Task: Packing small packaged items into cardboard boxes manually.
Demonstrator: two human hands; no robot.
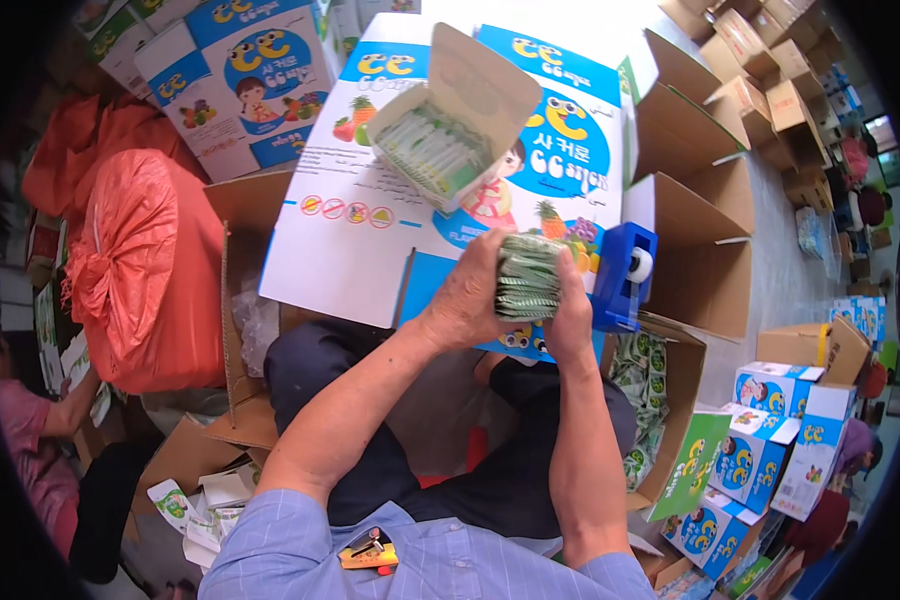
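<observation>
Between my two hands is a neat stack of small green-and-white packets (pixel 530 280). My left hand (pixel 467 296) closes on its left side, and my right hand (pixel 572 318) presses its right side. Just beyond them an open small white box (pixel 515 85) stands with its lid raised. Rows of slim green-and-white packets (pixel 435 150) fill it. The box rests on a large white-and-blue printed carton (pixel 340 255) with cartoon and fruit pictures. Close to my right hand stands a blue tape dispenser (pixel 622 285) with a roll in it.
Red plastic sacks (pixel 150 270) bulge at the left. An open carton of green packets (pixel 642 400) sits by my right knee. Open brown cartons (pixel 695 250) line the right, with printed boxes (pixel 745 450) stacked beyond. A co-worker (pixel 45 430) sits at the far left.
</observation>
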